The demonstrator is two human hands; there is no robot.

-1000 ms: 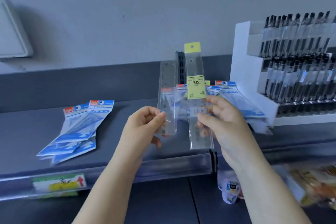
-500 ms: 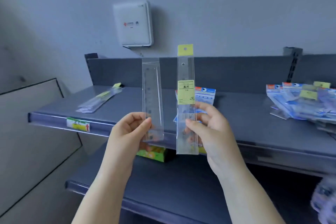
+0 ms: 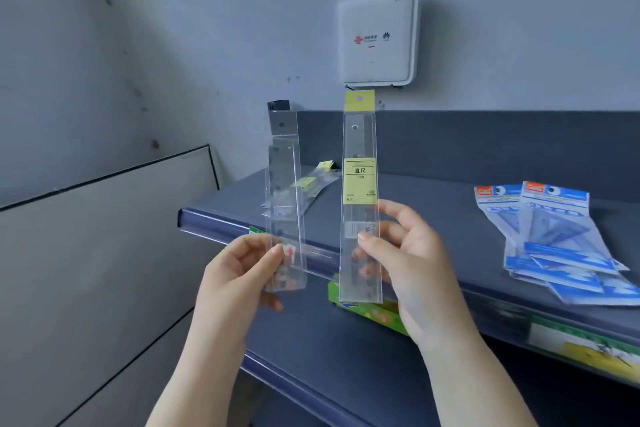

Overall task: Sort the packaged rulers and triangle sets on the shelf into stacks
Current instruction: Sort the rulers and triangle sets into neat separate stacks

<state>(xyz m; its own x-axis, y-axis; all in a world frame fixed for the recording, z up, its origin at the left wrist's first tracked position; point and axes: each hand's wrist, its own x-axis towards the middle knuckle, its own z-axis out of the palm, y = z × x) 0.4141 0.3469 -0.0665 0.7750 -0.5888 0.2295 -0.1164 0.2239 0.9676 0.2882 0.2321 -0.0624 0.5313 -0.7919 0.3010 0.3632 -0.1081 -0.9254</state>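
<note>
My left hand (image 3: 242,270) pinches the lower end of a clear packaged ruler (image 3: 284,184) and holds it upright. My right hand (image 3: 412,260) pinches a second packaged ruler (image 3: 360,163) with a yellow header and yellow label, also upright. Both are held in front of the dark grey shelf (image 3: 433,204). A small stack of yellow-labelled rulers (image 3: 311,184) lies at the shelf's left end, partly behind the left ruler. Blue triangle-set packs (image 3: 554,239) lie fanned out on the shelf at the right.
A white box (image 3: 379,38) hangs on the wall above the shelf. A green carton (image 3: 377,315) sits on the lower shelf (image 3: 329,357) beneath my right hand. Price labels (image 3: 581,347) run along the upper shelf's front edge. A grey wall panel (image 3: 104,253) stands at the left.
The view has swung left along the shelf: the ruler stack at the left end is now closer, and the triangle packs have slid to the right. Both hands still hold their rulers upright.
</note>
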